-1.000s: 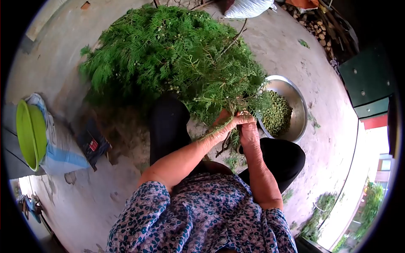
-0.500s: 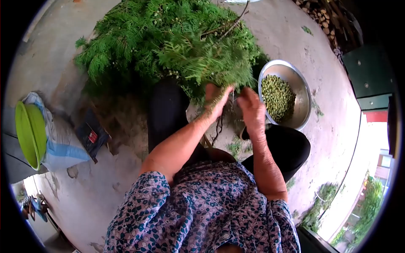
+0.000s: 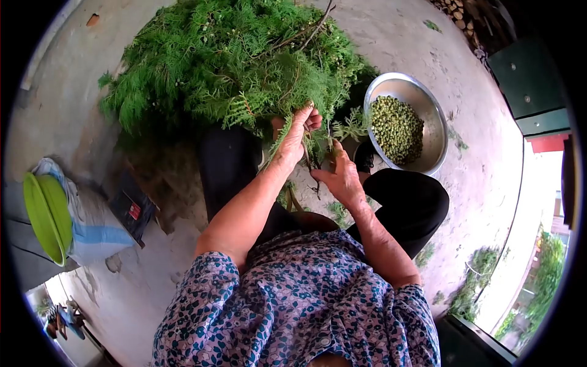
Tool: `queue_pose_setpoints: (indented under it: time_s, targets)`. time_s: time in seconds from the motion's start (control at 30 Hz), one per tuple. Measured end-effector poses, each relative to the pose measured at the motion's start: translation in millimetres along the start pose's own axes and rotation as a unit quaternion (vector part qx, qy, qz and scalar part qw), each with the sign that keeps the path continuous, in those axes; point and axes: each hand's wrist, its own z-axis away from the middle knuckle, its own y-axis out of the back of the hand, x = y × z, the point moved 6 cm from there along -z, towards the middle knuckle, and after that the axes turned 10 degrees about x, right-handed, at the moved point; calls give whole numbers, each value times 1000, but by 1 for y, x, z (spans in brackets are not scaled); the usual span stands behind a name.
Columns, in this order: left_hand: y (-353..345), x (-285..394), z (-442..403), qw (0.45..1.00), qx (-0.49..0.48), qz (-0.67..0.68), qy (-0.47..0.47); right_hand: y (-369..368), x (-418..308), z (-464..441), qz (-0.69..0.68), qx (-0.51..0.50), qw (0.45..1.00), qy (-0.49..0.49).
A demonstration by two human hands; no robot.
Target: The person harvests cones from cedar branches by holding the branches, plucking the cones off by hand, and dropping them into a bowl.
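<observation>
A leafy evergreen branch (image 3: 287,85) with scale-like foliage lies against the big green heap in front of me. My left hand (image 3: 296,134) is closed round its stem, fingers curled, and the thin brown end hangs below. Close by on the right, my right hand (image 3: 343,177) has its thumb spread away from its raised fingers. Those fingertips are at a small sprig (image 3: 350,126); whether they touch it is hard to see. To the right, a metal bowl (image 3: 439,144) holds many small green cones (image 3: 396,129).
The heap of evergreen branches (image 3: 183,67) covers the floor ahead. At left are a lime-green basin (image 3: 46,214), a white-and-blue sack (image 3: 98,226) and a dark box (image 3: 131,205). Firewood (image 3: 455,12) and a green cabinet (image 3: 526,79) stand far right. Plant scraps (image 3: 474,278) litter the floor.
My right hand has moved down and left, away from the bowl, and its thumb now stands out. My left hand has shifted slightly left, still holding the branch. The view has shifted a little.
</observation>
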Motion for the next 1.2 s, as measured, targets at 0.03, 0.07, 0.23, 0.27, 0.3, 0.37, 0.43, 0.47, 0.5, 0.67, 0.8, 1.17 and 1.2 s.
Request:
queue_pose_setpoints:
  time_s: [0.03, 0.07, 0.23, 0.27, 0.3, 0.37, 0.43, 0.47, 0.5, 0.67, 0.8, 1.17, 1.2]
  targets:
    - [-3, -2, 2, 1000, 13, -12, -4, -3, -13, -5, 14, -5, 1000, 8]
    - [-5, -6, 7, 999, 27, -24, -10, -8, -23, -8, 28, -12, 999, 18]
    - [10, -27, 9, 993, 98, -4, -73, -34, -23, -7, 1, 59, 992, 107]
    - [-2, -10, 12, 973, 100, -97, -185, -34, -17, -8, -18, 79, 993, 87]
    - [-7, -7, 19, 975, 85, -155, -134, -34, -13, -8, -15, 79, 993, 84]
    - [-10, -8, 24, 955, 48, -292, -13, -33, 5, -10, -90, 75, 992, 41]
    - [-18, -5, 28, 959, -36, -277, 48, -31, 17, -11, -337, 31, 931, -133]
    - [-15, -14, 21, 968, -65, -237, 40, -25, 22, -12, -378, -11, 899, -222]
    - [-21, -9, 31, 973, -73, -199, 86, -20, 22, -12, -418, -19, 874, -246]
    - [-24, -5, 38, 979, -39, -180, 91, -4, 16, -4, -540, -71, 782, -302]
    - [-40, 5, 48, 973, -63, -221, 16, -8, 21, -1, -570, -70, 763, -297]
    - [-45, 15, 24, 980, 35, -187, -57, 21, -20, -22, -93, 135, 979, 118]
    - [-41, 13, 20, 989, 33, -143, -30, 28, -21, -17, -118, 169, 966, 157]
